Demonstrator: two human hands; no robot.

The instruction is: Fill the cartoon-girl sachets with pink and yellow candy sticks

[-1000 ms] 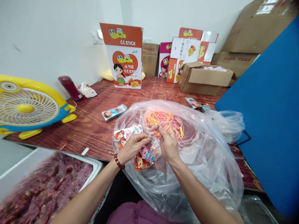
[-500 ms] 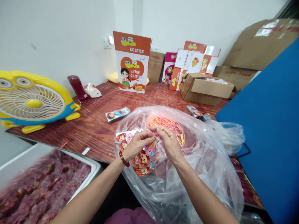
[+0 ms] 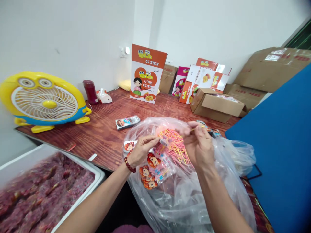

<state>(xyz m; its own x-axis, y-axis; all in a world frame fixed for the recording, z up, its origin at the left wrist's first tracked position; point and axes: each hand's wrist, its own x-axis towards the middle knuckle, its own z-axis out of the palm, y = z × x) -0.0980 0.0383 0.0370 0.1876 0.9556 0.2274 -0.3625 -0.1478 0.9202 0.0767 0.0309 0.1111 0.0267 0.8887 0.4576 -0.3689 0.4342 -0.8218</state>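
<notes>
My left hand, with a beaded bracelet on the wrist, pinches the edge of a small clear printed packet. Below it lie several more packets with red-haired cartoon girls, overlapping on a large clear plastic bag. My right hand is raised to the right of the packet, closed on a thin yellow stick; its fingers are partly blurred. Between the hands, a heap of pink and yellow sticks lies in the open bag.
A yellow fan stands at left beside a dark red bottle. A white foam box of wrapped reddish contents sits at front left. Behind are a CC Stick box and an open carton. A blue panel bounds the right.
My right hand has moved right and up, away from the left hand, with a yellow stick in it. The left hand stays on the packet. The view has tilted up and shifted left.
</notes>
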